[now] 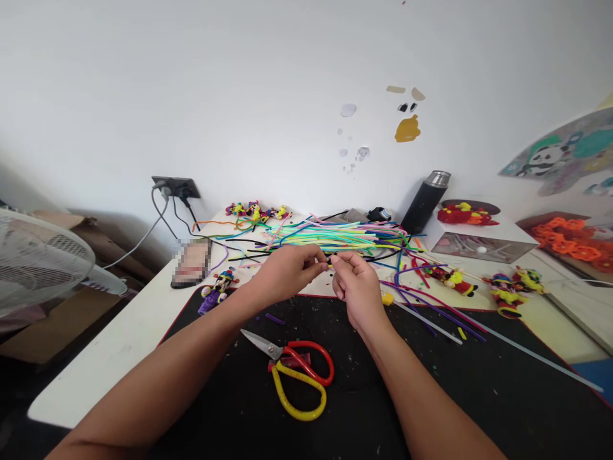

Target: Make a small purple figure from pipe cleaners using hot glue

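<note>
Above the far edge of the black mat, my left hand (293, 273) and my right hand (358, 287) meet with pinched fingers. Between the fingertips is a small black piece (329, 261), possibly pipe cleaner; most of it is hidden. Just beyond lies a heap of multicoloured pipe cleaners (330, 235). Scissors (282, 354) with one red and one yellow handle lie partly open on the mat, below my hands, over a small red object (301, 361). A purple-bodied pipe-cleaner figure (214, 294) is left of my left hand.
Several finished figures (505, 295) sit at the right, others (256, 211) by the wall. A black flask (426, 201) stands near a white box (479, 239). Long glue-stick-like rods (531, 354) cross the mat's right side. A phone (191, 262) and a fan (43, 262) are left.
</note>
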`<state>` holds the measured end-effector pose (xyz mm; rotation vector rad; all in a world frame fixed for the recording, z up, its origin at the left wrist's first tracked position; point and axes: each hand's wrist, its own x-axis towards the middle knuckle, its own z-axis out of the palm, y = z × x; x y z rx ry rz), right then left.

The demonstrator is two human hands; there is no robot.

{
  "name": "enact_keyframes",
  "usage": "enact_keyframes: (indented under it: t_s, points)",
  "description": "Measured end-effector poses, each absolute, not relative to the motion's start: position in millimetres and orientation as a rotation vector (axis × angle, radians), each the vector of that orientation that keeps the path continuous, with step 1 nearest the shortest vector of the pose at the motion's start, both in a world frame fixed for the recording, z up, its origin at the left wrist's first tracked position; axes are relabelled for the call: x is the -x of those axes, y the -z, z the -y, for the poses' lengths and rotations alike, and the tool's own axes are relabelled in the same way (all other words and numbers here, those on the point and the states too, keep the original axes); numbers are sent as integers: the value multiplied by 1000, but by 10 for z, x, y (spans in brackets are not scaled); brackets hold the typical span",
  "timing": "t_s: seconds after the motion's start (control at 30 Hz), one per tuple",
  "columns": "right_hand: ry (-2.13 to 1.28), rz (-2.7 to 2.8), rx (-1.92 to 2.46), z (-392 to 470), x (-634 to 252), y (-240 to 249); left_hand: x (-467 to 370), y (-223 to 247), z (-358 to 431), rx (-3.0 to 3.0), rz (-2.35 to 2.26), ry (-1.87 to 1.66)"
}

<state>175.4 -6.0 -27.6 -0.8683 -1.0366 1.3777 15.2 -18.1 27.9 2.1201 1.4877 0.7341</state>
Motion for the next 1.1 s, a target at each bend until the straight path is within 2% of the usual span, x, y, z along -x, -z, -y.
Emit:
enact_keyframes:
  t_s: [0.4,1.1]
  points:
    - [-1540,1058,817,88,-1763,247,-26,-386,114,-1890,-1411,-849]
    - [-1572,954,806,93,-1756,214,-44,-315,109,-1952,-1403,-737]
